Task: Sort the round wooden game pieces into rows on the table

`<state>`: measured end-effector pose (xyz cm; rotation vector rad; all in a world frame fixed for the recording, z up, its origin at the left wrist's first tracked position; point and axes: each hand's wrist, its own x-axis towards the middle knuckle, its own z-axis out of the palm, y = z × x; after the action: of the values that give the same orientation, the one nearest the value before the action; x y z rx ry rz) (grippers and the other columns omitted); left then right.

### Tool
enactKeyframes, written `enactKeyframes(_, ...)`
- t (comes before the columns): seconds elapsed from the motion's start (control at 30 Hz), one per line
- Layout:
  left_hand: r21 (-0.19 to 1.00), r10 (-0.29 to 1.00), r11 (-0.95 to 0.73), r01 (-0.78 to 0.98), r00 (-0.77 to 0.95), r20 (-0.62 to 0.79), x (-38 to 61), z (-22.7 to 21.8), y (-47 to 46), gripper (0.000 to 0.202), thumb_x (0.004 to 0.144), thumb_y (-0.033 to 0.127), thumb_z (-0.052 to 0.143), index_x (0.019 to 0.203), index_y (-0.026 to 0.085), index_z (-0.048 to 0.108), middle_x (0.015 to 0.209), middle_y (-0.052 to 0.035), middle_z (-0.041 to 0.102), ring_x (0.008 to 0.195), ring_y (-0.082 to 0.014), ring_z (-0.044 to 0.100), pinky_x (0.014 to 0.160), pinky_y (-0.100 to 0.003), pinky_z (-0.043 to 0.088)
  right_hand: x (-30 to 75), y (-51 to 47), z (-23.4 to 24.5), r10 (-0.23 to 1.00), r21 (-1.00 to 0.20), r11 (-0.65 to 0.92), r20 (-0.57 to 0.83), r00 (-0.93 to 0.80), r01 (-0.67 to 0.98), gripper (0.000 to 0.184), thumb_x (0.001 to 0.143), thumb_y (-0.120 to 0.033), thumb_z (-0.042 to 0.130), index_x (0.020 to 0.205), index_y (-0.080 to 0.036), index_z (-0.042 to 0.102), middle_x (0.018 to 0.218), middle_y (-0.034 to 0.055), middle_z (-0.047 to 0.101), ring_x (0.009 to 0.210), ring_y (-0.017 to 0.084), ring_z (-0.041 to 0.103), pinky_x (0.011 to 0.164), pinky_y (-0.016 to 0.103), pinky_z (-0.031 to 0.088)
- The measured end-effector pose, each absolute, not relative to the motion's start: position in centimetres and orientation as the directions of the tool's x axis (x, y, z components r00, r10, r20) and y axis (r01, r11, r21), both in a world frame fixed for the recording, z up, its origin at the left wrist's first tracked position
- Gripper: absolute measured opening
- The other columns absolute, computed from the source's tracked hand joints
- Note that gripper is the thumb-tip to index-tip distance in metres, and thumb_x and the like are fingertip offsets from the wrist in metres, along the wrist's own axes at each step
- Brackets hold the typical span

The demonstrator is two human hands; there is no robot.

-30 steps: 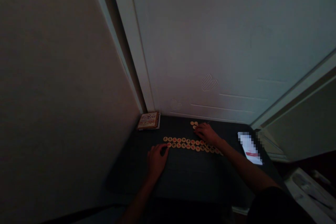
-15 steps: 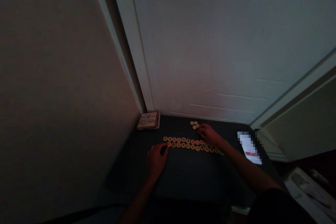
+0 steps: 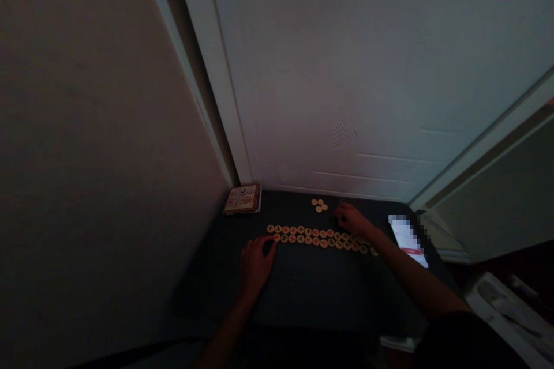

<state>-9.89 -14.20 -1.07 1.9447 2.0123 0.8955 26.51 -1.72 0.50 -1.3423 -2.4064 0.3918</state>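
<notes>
Round wooden Chinese chess pieces with red and dark characters lie in two long rows (image 3: pixel 308 240) across the dark table. My left hand (image 3: pixel 256 265) rests at the left end of the nearer row. Its thumb and forefinger close on the end chess piece (image 3: pixel 276 238). Behind the rows, several plain-looking chess pieces (image 3: pixel 319 209) sit in a small cluster. My right hand (image 3: pixel 352 220) is just right of this cluster, over the table behind the rows. Its fingers are loosely bent, with no piece visible in them. My right forearm covers part of the rows' right end.
A flat printed box or book stack (image 3: pixel 242 199) lies at the table's back left corner. A lit phone (image 3: pixel 407 239) lies on the right side of the dark table (image 3: pixel 311 294). A white door panel (image 3: pixel 381 98) rises behind, and a wall (image 3: pixel 108 184) stands to the left.
My right hand has drawn back to the right, away from the cluster, leaving its pieces apart from my fingers. My left hand stays at the row's left end. The view has shifted slightly.
</notes>
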Motion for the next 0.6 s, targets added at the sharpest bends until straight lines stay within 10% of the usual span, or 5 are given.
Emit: enactKeyframes(0.6, 0.547, 0.95, -0.051, 0.836, -0.127, 0.284, -9.9, -1.3, -14.2, 0.022, 0.092, 0.038, 0.059, 0.108, 0.027, 0.069, 0.111, -0.0043, 0.07, 0.094, -0.0245, 0.065, 0.082, -0.037, 0.047, 32.6, -4.2, 2.2, 0.956, -0.382, 0.282, 0.036, -0.291, 0.88, 0.031, 0.075, -0.01, 0.06, 0.101, -0.019, 0.073, 0.105, 0.0091, 0.068, 0.094, 0.021, 0.063, 0.088, 0.032, 0.049)
